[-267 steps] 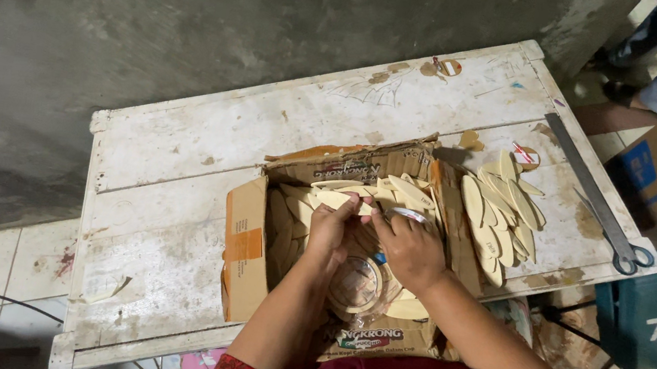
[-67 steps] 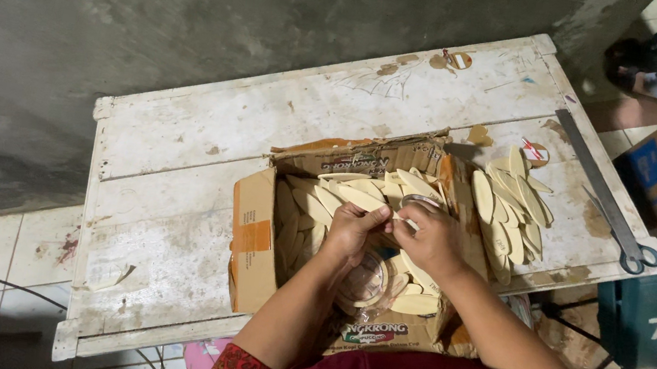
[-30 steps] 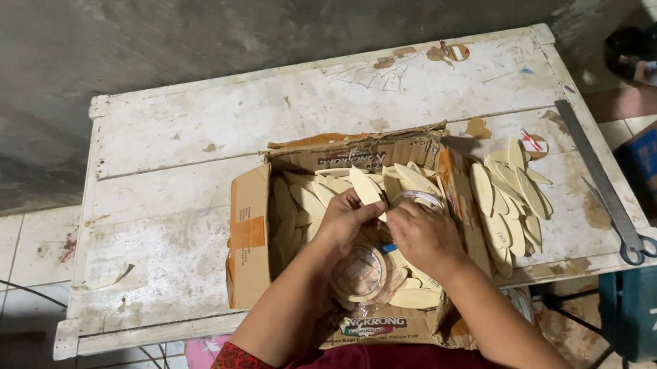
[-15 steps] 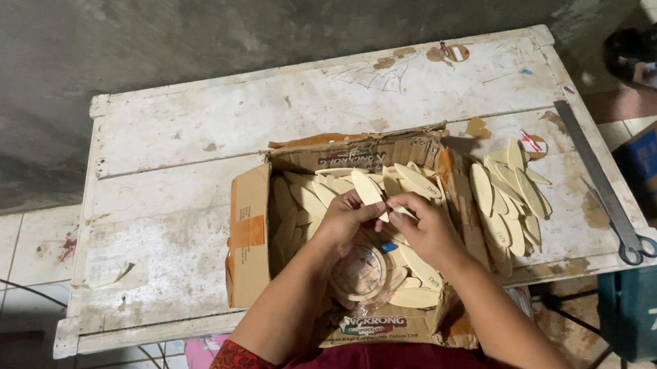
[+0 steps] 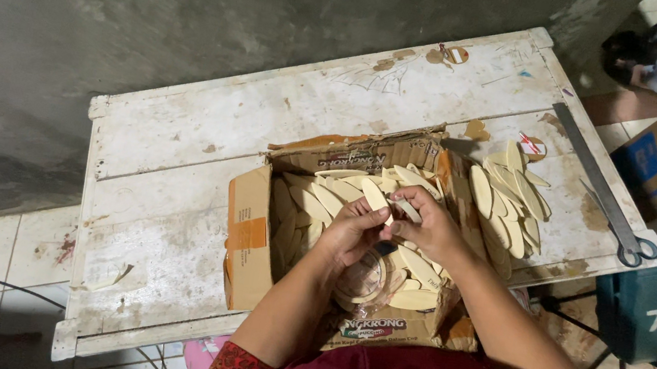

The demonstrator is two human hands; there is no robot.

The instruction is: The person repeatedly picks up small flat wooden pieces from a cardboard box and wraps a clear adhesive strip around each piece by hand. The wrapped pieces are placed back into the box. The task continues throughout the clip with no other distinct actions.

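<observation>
Both hands met over the box (image 5: 247, 233): the right hand (image 5: 426, 225) pinched a pale oval chip (image 5: 406, 209), the left hand (image 5: 352, 231) gripped another chip (image 5: 373, 194).

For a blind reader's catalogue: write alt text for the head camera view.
Seen from above, a person's left hand and right hand pinch flat oval wooden pieces over an open cardboard box full of them, a tape roll below. The box sits on a worn white table, with a loose pile of ovals and long metal tongs to the right.
</observation>
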